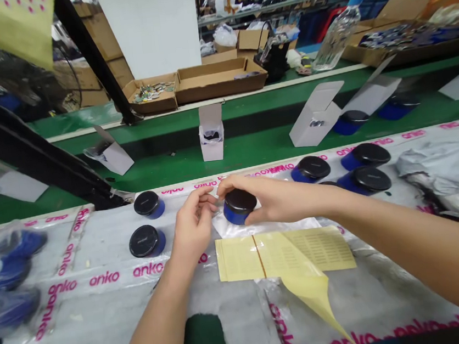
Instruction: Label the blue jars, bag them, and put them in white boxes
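Note:
My right hand (271, 197) grips a blue jar with a black lid (238, 206), holding it tilted just above the plastic-covered bench. My left hand (194, 228) is beside the jar on its left, fingertips pinched close to its side; what they pinch is too small to tell. Just below the jar lies a stack of yellow sheets (284, 253) bound by a rubber band, one sheet peeling down toward me. Two more blue jars (149, 204) (147, 241) stand left of my left hand.
Several blue jars (364, 167) stand at the right, next to crumpled grey plastic (450, 180). Open white cartons (211, 132) (316, 115) lie on the green conveyor (252, 150). Cardboard trays (219, 79) and a water bottle (336, 35) sit behind. Bagged jars (5, 275) lie left.

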Motion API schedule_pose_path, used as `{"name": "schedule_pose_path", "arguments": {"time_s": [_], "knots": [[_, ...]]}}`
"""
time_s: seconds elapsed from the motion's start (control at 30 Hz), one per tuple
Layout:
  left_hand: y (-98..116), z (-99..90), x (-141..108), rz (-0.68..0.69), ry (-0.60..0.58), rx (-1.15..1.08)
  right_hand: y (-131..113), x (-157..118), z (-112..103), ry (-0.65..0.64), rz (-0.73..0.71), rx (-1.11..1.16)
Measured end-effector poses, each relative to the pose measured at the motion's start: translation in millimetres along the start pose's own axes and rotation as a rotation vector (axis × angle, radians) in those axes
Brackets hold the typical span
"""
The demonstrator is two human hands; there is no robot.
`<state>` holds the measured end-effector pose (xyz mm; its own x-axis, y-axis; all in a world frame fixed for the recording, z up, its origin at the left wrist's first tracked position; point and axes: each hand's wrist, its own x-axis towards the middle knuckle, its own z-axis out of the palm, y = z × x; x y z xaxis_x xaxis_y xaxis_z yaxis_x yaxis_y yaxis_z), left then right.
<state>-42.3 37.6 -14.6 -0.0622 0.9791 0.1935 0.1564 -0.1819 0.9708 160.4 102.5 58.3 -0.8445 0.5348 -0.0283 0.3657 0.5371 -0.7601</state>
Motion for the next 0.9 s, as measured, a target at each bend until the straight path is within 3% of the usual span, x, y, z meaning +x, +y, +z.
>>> {"name": "schedule_pose_path", "arguments": {"time_s": [0.23, 0.47, 0.73, 0.9], "knots": [[-1.6, -1.4, -0.1, -0.03, 0.021, 0.05, 11.2, -10.9, 13.1, -0.094, -0.06, -0.048], [-5.2, 3.4, -0.2, -0.054, 0.009, 0.049, 25.5, -23.7, 38.3, 0.178, -0.018, -0.027], [-3.4, 4.5, -1.0, -0.063, 0.011, 0.065, 27.6, -36.0, 34.9, 0.3, 0.138, 0.489], [-2.6, 5.0, -1.1, -0.057, 0.004, 0.063, 26.8, -28.8, 37.1, 0.296, 0.031, 0.205]]}}
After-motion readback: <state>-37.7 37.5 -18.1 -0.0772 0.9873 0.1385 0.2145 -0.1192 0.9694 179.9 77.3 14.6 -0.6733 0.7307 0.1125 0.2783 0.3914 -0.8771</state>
